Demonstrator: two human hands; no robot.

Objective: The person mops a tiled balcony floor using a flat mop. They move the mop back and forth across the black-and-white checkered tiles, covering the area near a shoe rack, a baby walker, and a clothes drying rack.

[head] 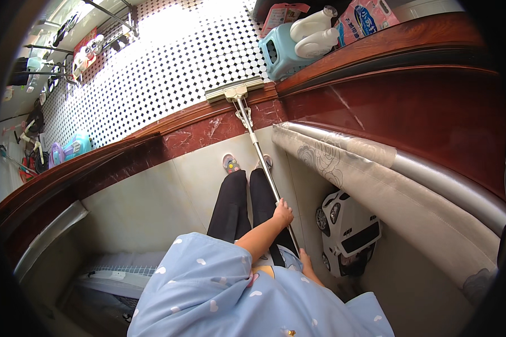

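Both my hands grip the metal pole (264, 162) of a sponge mop. My left hand (283, 212) is closed around it partway down, over my right thigh. Nearer my waist, my right hand (307, 261) holds the pole's lower end, partly hidden by my shirt. The mop's wide head (235, 89) lies far in front of me, along the edge between the black-and-white tiles and the red-brown doorsill (206, 128). A lever frame (244, 117) shows just behind the head. The sponge's underside is hidden.
Right of the mop head, a light blue plastic stool (276, 50) carries two white bottles (314, 31). A patterned curtain (362, 164) hangs on the right, above a white toy car (350, 231). A grey mesh-sided item (114, 269) lies at lower left. Several racks (51, 71) stand at upper left.
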